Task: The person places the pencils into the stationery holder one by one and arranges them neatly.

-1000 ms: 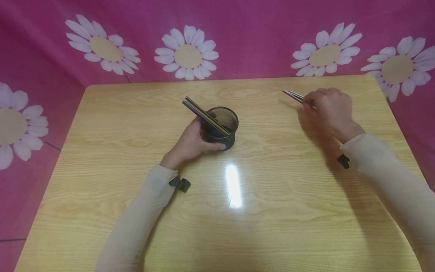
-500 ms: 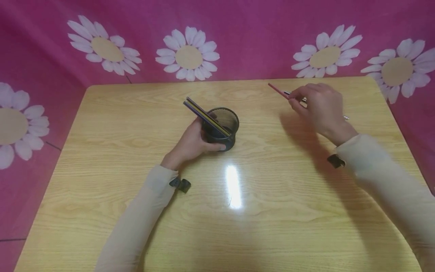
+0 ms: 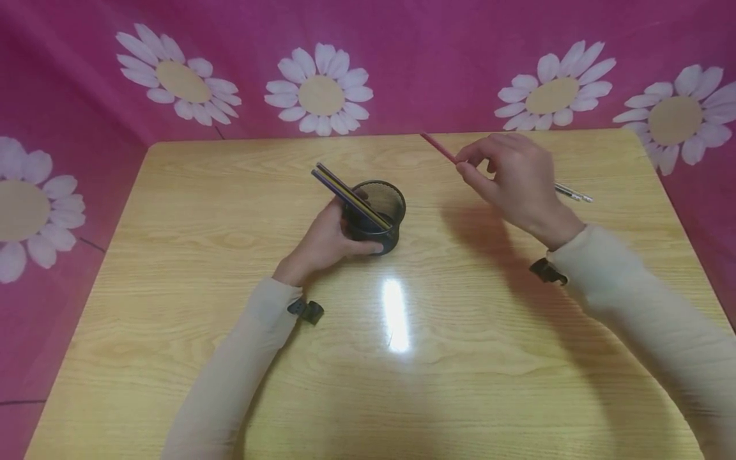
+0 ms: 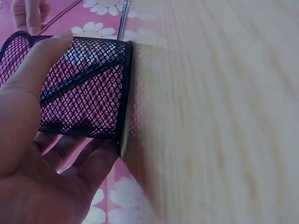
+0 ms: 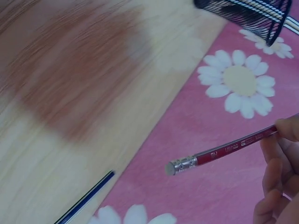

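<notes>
My left hand (image 3: 324,239) grips a black mesh pencil cup (image 3: 388,240) that stands upright on the table. In the left wrist view its thumb lies over the mesh wall (image 4: 86,56) and the fingers wrap beneath. Several pencils (image 3: 347,195) lean leftward out of the cup's rim. To the right, my right hand (image 3: 517,182) pinches a red pencil (image 3: 439,147) above the table. The right wrist view shows the eraser end (image 5: 180,165) of this red pencil pointing away from the fingers. Silver-ended pencils (image 3: 575,193) lie on the table behind the right hand, partly hidden by it.
The wooden table (image 3: 471,370) reaches back to a pink cloth (image 3: 425,70) printed with white flowers. A bright light reflection lies on the tabletop in front of the cup. Dark wrist cameras sit on both beige sleeves (image 3: 236,370).
My right hand has lifted the red pencil off the other pencils and carried it left toward the cup. Those pencils stay on the table. My left hand has kept its hold on the cup.
</notes>
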A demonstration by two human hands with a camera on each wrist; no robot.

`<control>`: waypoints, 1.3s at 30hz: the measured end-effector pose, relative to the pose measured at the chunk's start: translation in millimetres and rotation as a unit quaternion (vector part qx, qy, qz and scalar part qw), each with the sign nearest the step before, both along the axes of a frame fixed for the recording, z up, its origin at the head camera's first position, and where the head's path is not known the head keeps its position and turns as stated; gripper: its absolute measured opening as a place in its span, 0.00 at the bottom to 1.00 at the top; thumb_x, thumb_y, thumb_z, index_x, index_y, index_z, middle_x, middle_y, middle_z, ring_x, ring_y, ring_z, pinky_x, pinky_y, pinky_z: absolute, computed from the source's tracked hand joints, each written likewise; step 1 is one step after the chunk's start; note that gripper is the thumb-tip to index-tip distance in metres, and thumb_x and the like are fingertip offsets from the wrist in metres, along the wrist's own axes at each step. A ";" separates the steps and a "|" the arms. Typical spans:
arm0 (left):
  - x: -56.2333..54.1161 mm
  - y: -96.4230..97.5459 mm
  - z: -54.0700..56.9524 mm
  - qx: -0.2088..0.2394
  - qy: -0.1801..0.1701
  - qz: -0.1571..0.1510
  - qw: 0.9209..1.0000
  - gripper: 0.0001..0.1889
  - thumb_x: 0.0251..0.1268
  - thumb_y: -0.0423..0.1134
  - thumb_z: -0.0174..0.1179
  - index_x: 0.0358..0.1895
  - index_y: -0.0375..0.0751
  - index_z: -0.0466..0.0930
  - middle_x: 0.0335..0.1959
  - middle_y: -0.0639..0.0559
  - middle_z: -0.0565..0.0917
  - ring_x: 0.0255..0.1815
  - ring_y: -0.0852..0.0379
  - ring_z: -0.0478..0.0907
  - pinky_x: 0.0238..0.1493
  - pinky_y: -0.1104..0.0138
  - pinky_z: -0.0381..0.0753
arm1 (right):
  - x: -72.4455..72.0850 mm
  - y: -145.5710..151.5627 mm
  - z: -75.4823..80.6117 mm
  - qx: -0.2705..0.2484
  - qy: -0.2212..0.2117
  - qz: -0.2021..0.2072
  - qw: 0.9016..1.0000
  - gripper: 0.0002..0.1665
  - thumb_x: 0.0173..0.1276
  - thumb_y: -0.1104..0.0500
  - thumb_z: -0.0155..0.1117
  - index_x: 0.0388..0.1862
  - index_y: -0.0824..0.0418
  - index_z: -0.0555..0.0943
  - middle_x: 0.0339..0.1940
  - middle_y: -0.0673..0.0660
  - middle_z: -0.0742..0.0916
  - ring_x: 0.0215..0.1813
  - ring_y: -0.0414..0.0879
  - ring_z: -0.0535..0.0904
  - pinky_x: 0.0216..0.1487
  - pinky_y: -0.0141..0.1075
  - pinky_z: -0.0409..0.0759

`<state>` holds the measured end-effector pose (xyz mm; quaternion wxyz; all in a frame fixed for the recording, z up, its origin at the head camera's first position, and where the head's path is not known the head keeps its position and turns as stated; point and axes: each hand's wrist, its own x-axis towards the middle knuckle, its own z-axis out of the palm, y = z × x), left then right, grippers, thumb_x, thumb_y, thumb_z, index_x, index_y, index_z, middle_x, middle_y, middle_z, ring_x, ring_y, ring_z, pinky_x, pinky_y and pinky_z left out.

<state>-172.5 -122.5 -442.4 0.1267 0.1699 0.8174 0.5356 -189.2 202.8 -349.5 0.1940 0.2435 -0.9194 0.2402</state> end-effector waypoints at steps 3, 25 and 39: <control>-0.8 -0.4 -0.9 0.000 0.001 0.003 1.000 0.56 0.50 0.40 0.89 0.81 0.38 0.63 0.73 0.42 0.77 0.75 0.48 0.72 0.80 0.57 0.68 | 1.5 -8.3 4.0 -0.013 0.003 0.009 1.000 0.07 0.77 0.60 0.73 0.47 0.62 0.93 0.37 0.57 0.92 0.34 0.53 0.82 0.36 0.43 0.73; 2.6 1.7 6.0 0.012 0.007 0.005 1.000 0.53 0.51 0.36 0.88 0.79 0.34 0.65 0.69 0.42 0.79 0.70 0.49 0.76 0.76 0.57 0.72 | 5.9 -58.6 23.2 -0.154 0.072 0.120 0.978 0.08 0.74 0.61 0.74 0.44 0.67 0.92 0.37 0.59 0.93 0.34 0.48 0.80 0.39 0.31 0.72; 0.5 0.6 1.9 0.011 0.005 0.000 1.000 0.55 0.50 0.38 0.89 0.80 0.33 0.64 0.71 0.41 0.78 0.73 0.48 0.74 0.78 0.56 0.71 | 14.5 -83.6 36.4 -0.238 0.089 0.167 0.953 0.08 0.73 0.65 0.74 0.45 0.71 0.90 0.35 0.62 0.93 0.35 0.47 0.79 0.39 0.33 0.69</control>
